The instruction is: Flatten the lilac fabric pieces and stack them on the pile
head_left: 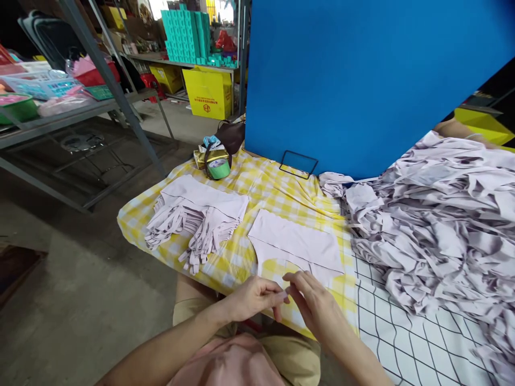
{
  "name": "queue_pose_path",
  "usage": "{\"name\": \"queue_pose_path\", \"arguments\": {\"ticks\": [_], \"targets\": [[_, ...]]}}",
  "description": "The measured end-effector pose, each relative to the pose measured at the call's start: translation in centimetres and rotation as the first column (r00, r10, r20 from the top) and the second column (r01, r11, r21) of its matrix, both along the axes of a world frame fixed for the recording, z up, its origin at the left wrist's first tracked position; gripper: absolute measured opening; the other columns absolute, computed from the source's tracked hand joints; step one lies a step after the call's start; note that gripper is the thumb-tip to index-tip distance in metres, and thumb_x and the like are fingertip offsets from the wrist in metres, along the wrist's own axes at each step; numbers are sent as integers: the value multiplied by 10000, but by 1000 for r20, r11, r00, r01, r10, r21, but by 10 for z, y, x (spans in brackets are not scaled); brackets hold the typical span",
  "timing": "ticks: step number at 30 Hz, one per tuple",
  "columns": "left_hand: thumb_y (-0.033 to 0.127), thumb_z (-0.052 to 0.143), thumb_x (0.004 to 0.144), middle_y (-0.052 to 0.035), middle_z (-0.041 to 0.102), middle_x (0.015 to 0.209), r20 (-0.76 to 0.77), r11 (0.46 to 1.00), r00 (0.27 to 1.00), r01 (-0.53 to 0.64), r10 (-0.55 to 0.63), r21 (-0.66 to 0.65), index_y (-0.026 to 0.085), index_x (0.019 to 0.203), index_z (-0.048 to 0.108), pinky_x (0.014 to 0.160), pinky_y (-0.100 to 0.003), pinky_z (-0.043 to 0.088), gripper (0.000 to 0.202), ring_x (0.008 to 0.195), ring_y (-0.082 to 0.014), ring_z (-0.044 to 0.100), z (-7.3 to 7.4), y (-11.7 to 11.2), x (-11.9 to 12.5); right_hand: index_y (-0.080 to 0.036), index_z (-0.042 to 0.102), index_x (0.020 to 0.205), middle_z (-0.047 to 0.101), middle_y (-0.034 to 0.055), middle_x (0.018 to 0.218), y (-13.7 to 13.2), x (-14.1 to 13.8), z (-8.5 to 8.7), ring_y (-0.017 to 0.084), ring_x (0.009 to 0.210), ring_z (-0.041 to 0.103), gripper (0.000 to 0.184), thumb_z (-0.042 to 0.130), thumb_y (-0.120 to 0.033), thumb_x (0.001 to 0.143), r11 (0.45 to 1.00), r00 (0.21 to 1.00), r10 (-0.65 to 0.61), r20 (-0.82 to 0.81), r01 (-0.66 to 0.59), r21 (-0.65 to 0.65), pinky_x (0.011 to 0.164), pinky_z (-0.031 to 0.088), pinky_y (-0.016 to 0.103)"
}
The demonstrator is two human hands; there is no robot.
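A single flat pale-lilac fabric piece (295, 241) lies on the yellow checked cloth (265, 185) in front of me. My left hand (253, 297) and my right hand (311, 303) meet at its near edge, fingertips pinched together on the fabric's lower tab. To the left sits a neat stack of the same fabric pieces (197, 217), their strips fanned toward me. To the right a large loose heap of lilac pieces (438, 230) covers the table.
A roll of green tape (218, 167), a gold packet and a dark pouch (231, 135) sit at the cloth's far edge. A blue board (362, 80) stands behind. A white grid-patterned cloth (406, 332) lies under the heap. Metal shelving (80, 107) with baskets stands left.
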State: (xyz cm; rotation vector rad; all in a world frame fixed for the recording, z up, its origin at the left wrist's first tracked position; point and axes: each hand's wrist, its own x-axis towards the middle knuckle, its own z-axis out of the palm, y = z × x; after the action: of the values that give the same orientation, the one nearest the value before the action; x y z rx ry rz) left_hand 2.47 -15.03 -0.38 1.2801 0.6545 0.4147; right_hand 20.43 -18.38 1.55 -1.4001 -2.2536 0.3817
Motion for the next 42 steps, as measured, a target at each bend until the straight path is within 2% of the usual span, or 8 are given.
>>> {"name": "queue_pose_path", "arguments": {"ticks": [5,10,17,22,27,33,37,42], "targets": [[544,524,792,-29,649,571,68,980,989,-117,129,-160,108,845,610,728,-278,453,448,607,-149,608,-16,3,2,-205,523,998,588,52,874,13,4,-29,175,799,597,229,365,-125,852,978,975,-208,-76,210,12,655,496,290],[514,531,801,-23,649,560,80,972,985,-133,151,-194,106,851,613,700,-270,457,419,578,-144,610,-21,7,0,-186,495,1114,580,51,871,7,-9,-45,172,769,589,294,454,-148,825,987,989,-150,-16,150,49,605,479,262],[483,499,830,-12,631,544,60,981,993,-91,103,-174,107,823,615,690,-263,449,394,564,-140,604,-21,5,2,-171,559,847,531,15,663,11,-20,-58,143,569,509,176,387,-156,882,960,988,-150,28,139,242,531,394,232],[419,434,870,-33,650,643,-115,986,986,-104,119,133,119,773,629,674,-264,438,371,645,-154,590,-20,22,3,-179,557,813,564,20,659,15,-18,-63,145,577,530,206,358,-129,839,953,951,-271,-148,287,97,546,383,232],[164,507,823,-57,609,968,-346,637,881,69,322,768,162,936,619,851,-308,403,159,952,-189,528,-33,77,14,-202,528,752,498,-40,528,32,-11,-64,118,445,441,108,421,-206,764,807,681,-584,-442,426,-409,474,347,224],[146,497,842,-85,548,959,-522,292,817,452,245,843,153,916,576,801,-344,412,108,948,-221,497,-53,113,31,-189,510,766,571,13,615,51,-8,-65,140,500,496,266,470,-452,765,775,563,-624,-543,355,-523,485,417,258],[99,460,846,-86,562,896,-529,272,816,468,232,841,138,850,591,772,-335,407,137,910,-218,500,-56,118,35,-182,546,746,547,-3,573,58,-4,-70,142,505,472,207,472,-376,753,778,619,-622,-480,422,-466,502,389,256],[174,513,846,-54,585,870,-441,434,865,310,241,846,156,848,636,809,-304,401,124,916,-194,496,-60,126,37,-184,595,746,596,17,644,73,1,-73,161,570,494,166,435,-196,700,814,728,-577,-369,480,-327,580,372,271]]}}
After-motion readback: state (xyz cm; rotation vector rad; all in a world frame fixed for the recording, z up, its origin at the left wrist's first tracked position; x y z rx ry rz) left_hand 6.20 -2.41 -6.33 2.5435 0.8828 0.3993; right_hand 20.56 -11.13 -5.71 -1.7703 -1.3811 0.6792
